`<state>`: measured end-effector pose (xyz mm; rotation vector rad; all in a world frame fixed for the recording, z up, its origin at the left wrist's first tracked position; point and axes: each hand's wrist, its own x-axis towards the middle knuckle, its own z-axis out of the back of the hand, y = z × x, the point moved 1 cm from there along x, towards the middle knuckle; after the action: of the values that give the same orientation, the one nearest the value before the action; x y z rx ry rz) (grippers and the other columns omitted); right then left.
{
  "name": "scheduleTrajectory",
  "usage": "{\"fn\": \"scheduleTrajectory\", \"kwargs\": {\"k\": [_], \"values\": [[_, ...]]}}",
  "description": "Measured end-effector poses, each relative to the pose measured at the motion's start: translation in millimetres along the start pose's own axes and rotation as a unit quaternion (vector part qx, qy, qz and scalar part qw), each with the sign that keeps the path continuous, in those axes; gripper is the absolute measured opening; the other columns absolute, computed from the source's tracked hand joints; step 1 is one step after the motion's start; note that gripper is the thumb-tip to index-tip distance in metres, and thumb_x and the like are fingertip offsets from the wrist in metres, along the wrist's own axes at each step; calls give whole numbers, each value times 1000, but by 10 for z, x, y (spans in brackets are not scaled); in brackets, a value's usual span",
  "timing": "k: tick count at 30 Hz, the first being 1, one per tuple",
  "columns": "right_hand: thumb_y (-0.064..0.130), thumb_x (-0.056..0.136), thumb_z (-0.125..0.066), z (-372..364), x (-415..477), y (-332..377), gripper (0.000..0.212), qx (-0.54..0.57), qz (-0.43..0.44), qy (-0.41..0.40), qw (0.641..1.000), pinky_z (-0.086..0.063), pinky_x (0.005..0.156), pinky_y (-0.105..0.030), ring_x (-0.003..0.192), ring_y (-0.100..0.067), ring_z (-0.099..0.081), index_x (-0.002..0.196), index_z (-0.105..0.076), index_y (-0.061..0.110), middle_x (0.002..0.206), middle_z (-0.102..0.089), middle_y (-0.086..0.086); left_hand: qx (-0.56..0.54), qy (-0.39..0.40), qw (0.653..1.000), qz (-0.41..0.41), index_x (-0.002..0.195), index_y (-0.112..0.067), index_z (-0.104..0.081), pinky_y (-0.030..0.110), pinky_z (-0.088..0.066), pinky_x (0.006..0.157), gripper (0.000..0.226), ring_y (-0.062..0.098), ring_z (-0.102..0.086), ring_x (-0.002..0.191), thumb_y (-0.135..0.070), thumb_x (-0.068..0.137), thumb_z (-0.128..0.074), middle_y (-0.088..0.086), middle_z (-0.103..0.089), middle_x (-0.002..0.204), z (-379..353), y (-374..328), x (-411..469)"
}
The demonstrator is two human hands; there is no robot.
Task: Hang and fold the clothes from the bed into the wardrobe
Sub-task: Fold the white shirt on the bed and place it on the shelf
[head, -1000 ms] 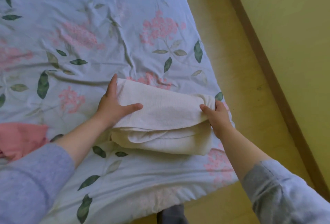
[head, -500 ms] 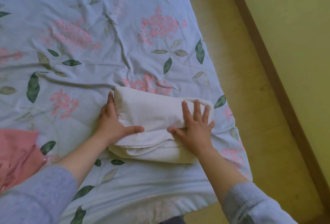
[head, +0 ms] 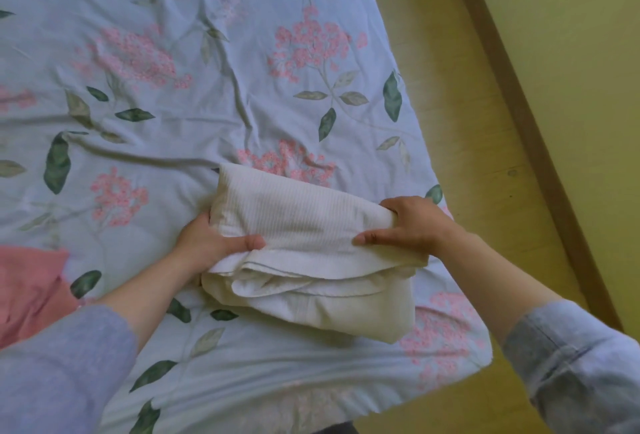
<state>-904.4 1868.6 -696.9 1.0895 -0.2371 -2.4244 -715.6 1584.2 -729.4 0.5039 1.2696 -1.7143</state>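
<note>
Head view.

- Folded white cloth (head: 311,226): ribbed fabric in several stacked layers. It lies on the near right part of the bed, close to the right edge, with loose layer edges facing near.
- Left hand (head: 207,243): grips the left end of the upper layers. The thumb is pressed on top and the fingers are tucked round the fold, mostly hidden.
- Right hand (head: 412,226): grips the right end of the upper layers. The thumb lies along the top and the fingers are curled over the far corner, clamped on the fabric.
- Bedspread (head: 207,104): pale blue with pink blossom and green leaf print. It is creased and covers the bed.
- Pink garment (head: 31,288): crumpled at the left edge of the bed, well apart from the white cloth and partly behind the left sleeve (head: 62,371).
- Right sleeve (head: 575,357): grey-blue, pushed up the forearm.
- Floor (head: 460,122): yellowish, to the right of the bed.
- Skirting board (head: 519,104): brown strip between the floor and the wall (head: 571,35).
</note>
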Motion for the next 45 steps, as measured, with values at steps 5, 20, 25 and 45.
{"fn": "scheduleTrajectory", "kwargs": {"k": [5, 20, 25, 45], "values": [[79, 55, -73, -24, -228, -68, 59, 137, -56, -23, 989, -48, 53, -29, 67, -10, -65, 70, -65, 22, 68, -67, 4, -68, 36, 997, -19, 101, -23, -64, 16, -50, 63, 72, 7, -67, 87, -39, 38, -93, -10, -74, 90, 49, -152, -92], [95, 56, -53, 582, -1445, 960, 81, 141, 13, -30, 990, -53, 85, -30, 93, -6, -64, 107, -65, 33, 102, -68, 17, 52, -92, 962, -253, 96, -39, -57, 20, -42, 65, 64, -3, -57, 84, -36, 46, -97, -21, -64, 91, 1478, -1168, -1921], [77, 56, -76, 988, -1860, 2204, 84, 242, 175, -106, 948, -41, 89, -14, 114, 18, -47, 129, -38, 64, 123, -49, 43, 159, -180, 909, -341, 73, -38, -46, 28, -35, 52, 45, 7, -54, 62, -50, 47, -82, -17, -59, 68, 2195, -1676, -2906], [37, 68, -79, 2483, -4444, 5624, 47, 238, 631, -114, 729, -56, 72, -22, 92, 0, -67, 112, -64, 34, 102, -71, 18, 161, -535, 751, -350, 81, -46, -49, 16, -37, 56, 52, -5, -58, 74, -45, 48, -89, -27, -63, 80, 4160, -1615, -7078]]}}
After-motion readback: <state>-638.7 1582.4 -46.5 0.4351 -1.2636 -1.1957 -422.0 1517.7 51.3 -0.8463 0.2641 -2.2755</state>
